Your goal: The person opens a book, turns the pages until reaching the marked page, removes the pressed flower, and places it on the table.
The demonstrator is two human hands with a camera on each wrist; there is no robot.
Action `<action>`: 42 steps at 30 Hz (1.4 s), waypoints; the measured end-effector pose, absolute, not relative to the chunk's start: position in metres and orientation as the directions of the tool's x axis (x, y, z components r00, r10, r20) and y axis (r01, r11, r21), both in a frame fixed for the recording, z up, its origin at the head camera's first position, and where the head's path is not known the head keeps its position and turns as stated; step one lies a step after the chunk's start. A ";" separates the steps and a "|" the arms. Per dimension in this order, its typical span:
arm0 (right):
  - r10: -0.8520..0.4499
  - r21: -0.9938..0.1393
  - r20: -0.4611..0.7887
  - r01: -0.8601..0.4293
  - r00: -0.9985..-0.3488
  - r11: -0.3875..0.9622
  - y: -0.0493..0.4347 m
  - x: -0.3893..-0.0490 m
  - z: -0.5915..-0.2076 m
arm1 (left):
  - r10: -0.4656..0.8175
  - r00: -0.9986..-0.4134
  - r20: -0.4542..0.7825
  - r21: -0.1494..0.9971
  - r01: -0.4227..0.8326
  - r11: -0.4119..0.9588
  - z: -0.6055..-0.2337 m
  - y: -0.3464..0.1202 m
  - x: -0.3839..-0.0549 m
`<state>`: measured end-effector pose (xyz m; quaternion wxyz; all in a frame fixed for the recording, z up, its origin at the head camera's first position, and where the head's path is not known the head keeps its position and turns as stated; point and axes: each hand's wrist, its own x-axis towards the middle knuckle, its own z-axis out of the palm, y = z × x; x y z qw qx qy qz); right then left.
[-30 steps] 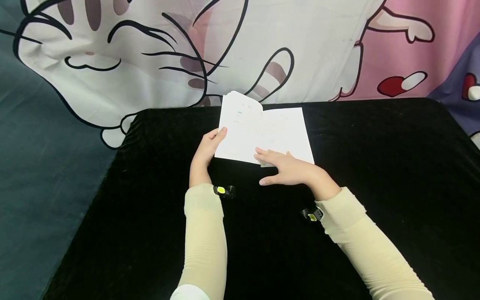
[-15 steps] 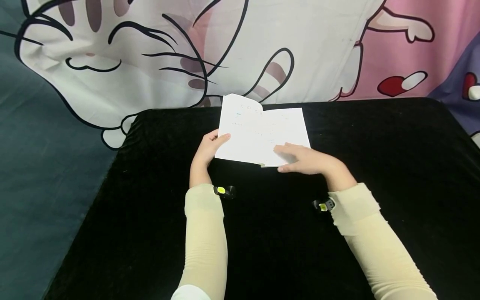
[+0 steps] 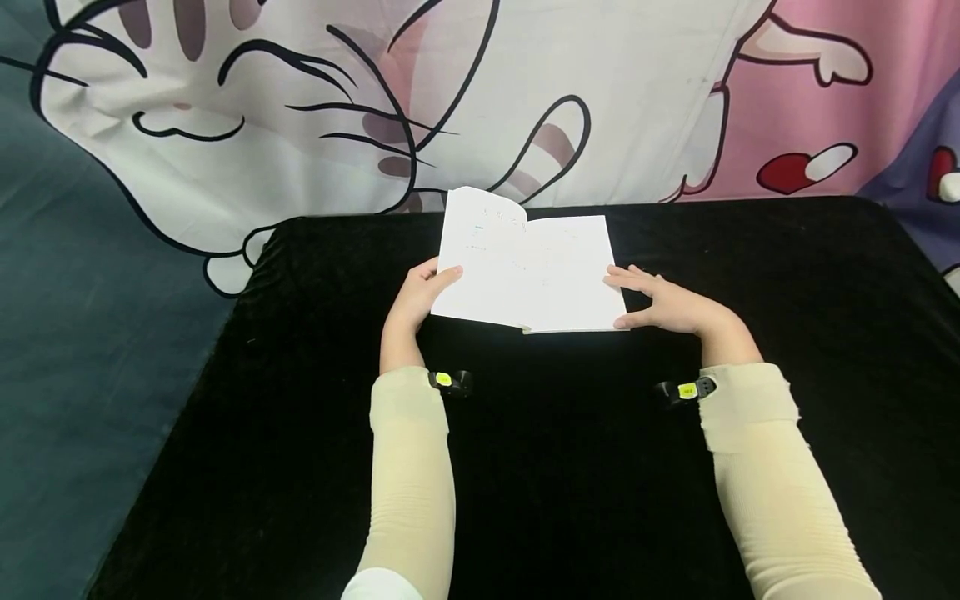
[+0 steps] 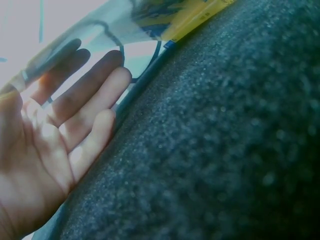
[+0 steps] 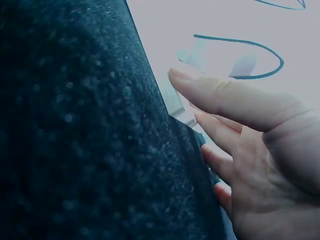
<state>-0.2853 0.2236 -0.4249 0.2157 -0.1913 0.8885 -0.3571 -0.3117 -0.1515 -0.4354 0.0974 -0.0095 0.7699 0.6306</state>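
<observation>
An open book with white pages lies toward the back of the black-covered table, its left leaves lifted and curved at the top. My left hand grips its left edge, thumb on the page and the other fingers behind. From the left wrist, this hand reaches under a glossy cover with yellow and blue print. At the opposite edge, my right hand touches the book, its fingers spread and fairly straight. The right wrist view shows the right thumb at a corner of the page block.
Black velvety cloth covers the table. Behind its back edge hangs a curtain with cartoon cat drawings. Small black cameras sit at both wrists, a left one and a right one.
My right hand has slid rightward across the right page, from near the spine to the outer edge. The left thumb has come further onto its page; the book stays about where it was.
</observation>
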 end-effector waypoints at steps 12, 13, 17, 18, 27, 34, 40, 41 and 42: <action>-0.484 -0.734 -0.203 -0.195 -0.851 0.650 0.221 -0.284 -0.425 | 0.121 -0.978 -0.171 0.970 -0.145 0.197 -0.436 -0.152 -0.312; -0.483 -0.737 -0.200 -0.194 -0.852 0.648 0.221 -0.284 -0.425 | 0.123 -0.977 -0.172 0.970 -0.146 0.196 -0.436 -0.152 -0.312; -0.485 -0.741 -0.192 -0.197 -0.853 0.642 0.221 -0.284 -0.425 | 0.123 -0.976 -0.179 0.969 -0.154 0.191 -0.436 -0.153 -0.312; -0.484 -0.742 -0.191 -0.197 -0.854 0.641 0.221 -0.284 -0.425 | 0.128 -0.975 -0.180 0.969 -0.154 0.192 -0.436 -0.152 -0.311; -0.459 -0.738 -0.205 -0.171 -0.864 0.653 0.220 -0.283 -0.424 | 0.239 -0.963 -0.129 0.980 -0.088 0.176 -0.435 -0.152 -0.314; -0.393 -0.717 -0.239 -0.111 -0.888 0.688 0.217 -0.284 -0.421 | 0.232 -0.964 -0.130 0.980 -0.090 0.178 -0.435 -0.152 -0.314; -0.405 -0.737 -0.199 -0.137 -0.892 0.662 0.203 -0.279 -0.405 | 0.219 -0.965 -0.145 0.987 -0.125 0.102 -0.433 -0.152 -0.314; -0.421 -0.751 -0.182 -0.151 -0.889 0.642 0.199 -0.278 -0.402 | 0.218 -0.965 -0.148 0.987 -0.129 0.097 -0.433 -0.152 -0.314; -0.438 -0.773 -0.164 -0.160 -0.884 0.614 0.194 -0.277 -0.400 | 0.213 -0.964 -0.157 0.985 -0.137 0.102 -0.433 -0.152 -0.313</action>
